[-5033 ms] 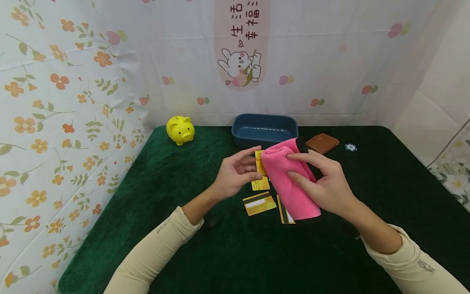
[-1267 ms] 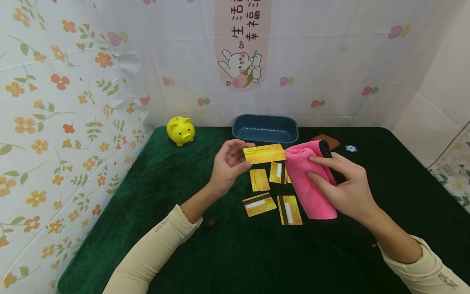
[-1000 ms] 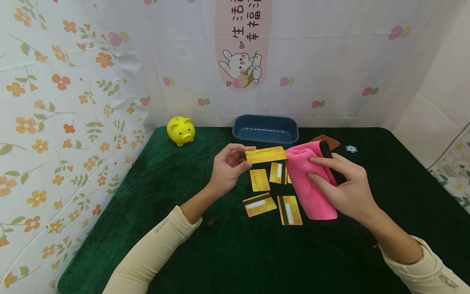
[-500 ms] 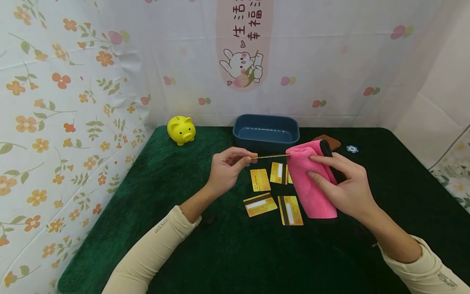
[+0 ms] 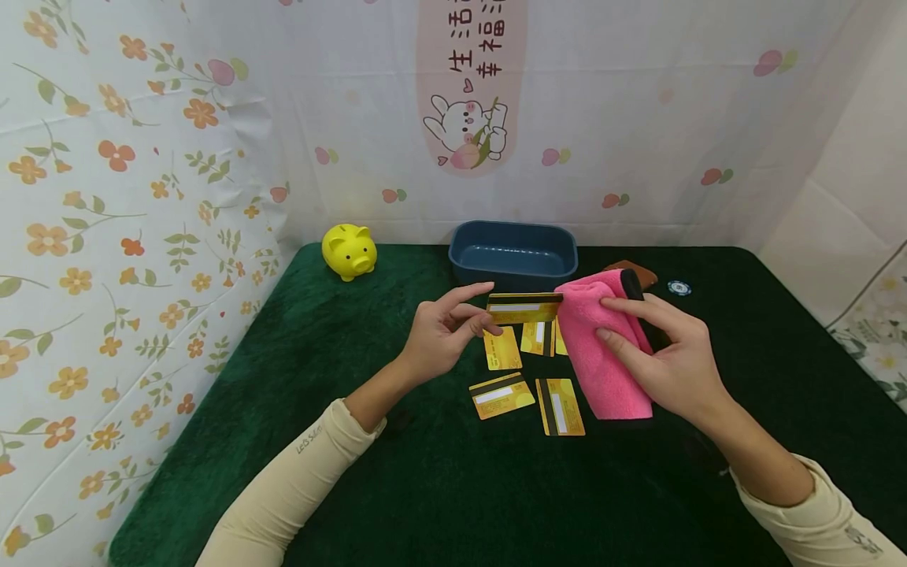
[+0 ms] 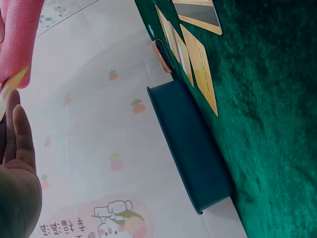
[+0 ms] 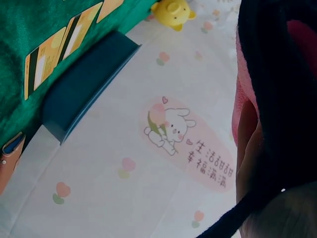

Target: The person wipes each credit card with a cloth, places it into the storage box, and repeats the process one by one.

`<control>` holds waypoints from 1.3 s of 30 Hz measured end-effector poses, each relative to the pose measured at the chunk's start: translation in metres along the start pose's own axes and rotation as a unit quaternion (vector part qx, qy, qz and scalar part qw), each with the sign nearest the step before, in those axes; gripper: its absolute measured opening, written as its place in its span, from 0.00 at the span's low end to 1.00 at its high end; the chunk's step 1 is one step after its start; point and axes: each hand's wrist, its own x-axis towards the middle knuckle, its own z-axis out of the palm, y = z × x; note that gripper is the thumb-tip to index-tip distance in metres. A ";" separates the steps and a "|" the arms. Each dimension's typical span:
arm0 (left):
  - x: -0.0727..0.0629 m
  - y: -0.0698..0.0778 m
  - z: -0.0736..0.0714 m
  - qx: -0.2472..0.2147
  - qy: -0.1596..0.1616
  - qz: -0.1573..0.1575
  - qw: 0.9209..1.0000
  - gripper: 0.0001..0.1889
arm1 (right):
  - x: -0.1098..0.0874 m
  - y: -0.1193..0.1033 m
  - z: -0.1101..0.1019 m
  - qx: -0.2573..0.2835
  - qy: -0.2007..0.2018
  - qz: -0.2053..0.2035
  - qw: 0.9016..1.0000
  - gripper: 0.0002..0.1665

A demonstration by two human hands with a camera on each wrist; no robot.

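Observation:
My left hand (image 5: 446, 335) pinches the left end of a gold bank card (image 5: 527, 313), thumb below and index finger raised over its top edge. The striped back of this card faces me. Its right end meets a folded pink cloth (image 5: 602, 370) with a black edge, which my right hand (image 5: 669, 350) grips between thumb and fingers. In the left wrist view the card (image 6: 16, 83) touches the cloth (image 6: 20, 42). Beneath the hands several gold cards lie on the table, among them a striped card (image 5: 561, 407) and a tilted card (image 5: 501, 396); the cloth partly hides one.
Behind the cards stands a dark blue bin (image 5: 524, 276) near the wall. A yellow piggy bank (image 5: 349, 252) sits at the back left. To the bin's right lie a brown wallet (image 5: 641, 274), partly behind the cloth, and a poker chip (image 5: 679, 288). Dark green cloth covers the table (image 5: 340, 488).
Over the last second the held card has turned from its gold front, through edge-on, to its striped back. Compared with five seconds ago, the pink cloth and right hand are farther right.

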 end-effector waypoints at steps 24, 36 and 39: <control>0.000 0.006 -0.002 -0.085 -0.055 -0.084 0.991 0.32 | 0.000 -0.003 -0.001 0.007 0.004 0.040 0.999 0.31; 0.002 0.006 -0.002 -0.093 -0.050 -0.094 0.990 0.33 | 0.001 -0.005 -0.002 0.012 0.004 0.042 0.999 0.30; 0.002 0.007 -0.002 -0.097 -0.052 -0.095 0.989 0.33 | 0.001 -0.005 -0.002 0.013 0.004 0.043 0.999 0.30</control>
